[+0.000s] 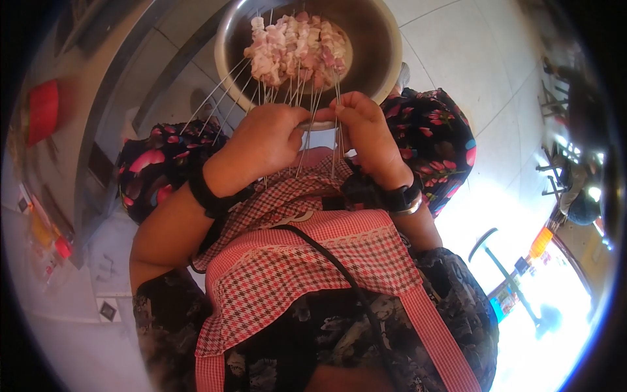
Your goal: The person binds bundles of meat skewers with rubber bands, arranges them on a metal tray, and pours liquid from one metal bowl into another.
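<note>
Raw meat skewers (pixel 297 52) lie bunched together over a large metal basin (pixel 373 49), their meat ends inside it and their thin bare sticks pointing back toward my body. My left hand (pixel 264 144) is closed around several of the sticks near the basin's front rim. Beside it, my right hand (pixel 366 130) pinches a few sticks at the bunch's right side, thumb uppermost. Both hands nearly touch at the fingertips. A few sticks splay out to the left over my knee, outside my left hand's grip. My fingers partly hide the sticks.
The basin sits between my knees in flowered trousers (pixel 434 147). A checked apron (pixel 300 255) covers my lap. To the left are a curved metal edge (pixel 98 130) and a red object (pixel 43 111). Stools (pixel 555 173) stand far right on the tiled floor (pixel 470 52).
</note>
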A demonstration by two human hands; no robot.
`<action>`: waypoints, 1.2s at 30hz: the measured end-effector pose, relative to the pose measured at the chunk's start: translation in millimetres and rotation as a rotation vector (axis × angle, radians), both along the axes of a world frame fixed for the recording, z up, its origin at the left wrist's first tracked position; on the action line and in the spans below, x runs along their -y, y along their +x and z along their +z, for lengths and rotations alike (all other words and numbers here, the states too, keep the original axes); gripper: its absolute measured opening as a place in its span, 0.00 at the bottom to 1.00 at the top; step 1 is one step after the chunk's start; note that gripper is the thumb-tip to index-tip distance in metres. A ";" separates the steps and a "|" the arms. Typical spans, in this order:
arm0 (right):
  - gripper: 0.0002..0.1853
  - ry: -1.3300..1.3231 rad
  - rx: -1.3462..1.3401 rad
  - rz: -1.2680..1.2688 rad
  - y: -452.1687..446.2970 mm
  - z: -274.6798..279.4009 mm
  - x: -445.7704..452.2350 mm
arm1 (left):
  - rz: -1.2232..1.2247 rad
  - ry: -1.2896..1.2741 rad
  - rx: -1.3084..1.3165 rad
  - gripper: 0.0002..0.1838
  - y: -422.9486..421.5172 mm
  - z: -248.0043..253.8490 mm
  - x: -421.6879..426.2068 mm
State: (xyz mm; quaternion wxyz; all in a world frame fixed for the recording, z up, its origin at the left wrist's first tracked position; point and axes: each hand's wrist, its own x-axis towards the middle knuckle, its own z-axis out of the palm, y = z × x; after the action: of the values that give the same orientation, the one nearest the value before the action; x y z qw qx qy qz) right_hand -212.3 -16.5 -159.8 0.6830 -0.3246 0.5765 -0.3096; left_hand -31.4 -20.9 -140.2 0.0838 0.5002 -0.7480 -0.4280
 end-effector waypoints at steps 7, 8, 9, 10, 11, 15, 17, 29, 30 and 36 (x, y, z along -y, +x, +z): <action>0.18 -0.039 -0.151 -0.015 21.0 -0.2 -1.4 | -0.005 -0.058 -0.068 0.12 -3.4 -2.6 -2.1; 0.18 -0.037 -0.113 -0.065 21.5 -2.0 -1.3 | 0.025 -0.008 -0.088 0.12 -3.0 0.0 -1.6; 0.19 -0.034 -0.076 -0.115 21.3 -5.0 -1.1 | 0.057 0.041 -0.110 0.12 -2.7 4.3 -1.6; 0.20 -0.031 -0.039 -0.164 20.8 -6.8 -1.1 | 0.088 0.091 -0.132 0.12 -2.5 7.1 -2.2; 0.18 0.023 -0.003 -0.171 18.9 -4.0 -0.4 | 0.196 0.155 -0.158 0.13 -2.0 5.7 -4.1; 0.12 0.204 0.149 -0.171 6.7 14.1 7.0 | 0.440 0.248 -0.192 0.19 3.4 -2.4 -9.6; 0.10 0.239 0.176 -0.141 5.0 12.2 7.3 | 0.429 0.259 -0.164 0.20 6.8 -3.0 -8.5; 0.11 0.162 0.221 -0.087 18.9 5.2 3.4 | 0.364 0.589 -0.242 0.14 12.9 6.0 6.7; 0.11 0.155 0.214 -0.078 18.3 4.5 3.3 | 0.367 0.608 -0.263 0.14 12.5 7.9 7.5; 0.10 0.169 0.212 -0.108 19.1 6.7 4.0 | 0.397 0.713 -0.330 0.12 12.7 12.5 10.8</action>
State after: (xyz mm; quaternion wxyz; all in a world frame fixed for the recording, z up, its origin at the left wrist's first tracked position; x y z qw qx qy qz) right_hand -193.2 -20.6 -153.1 0.7474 -0.2000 0.5416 -0.3287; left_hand -18.7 -31.6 -127.7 0.1050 0.5570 -0.4193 -0.7091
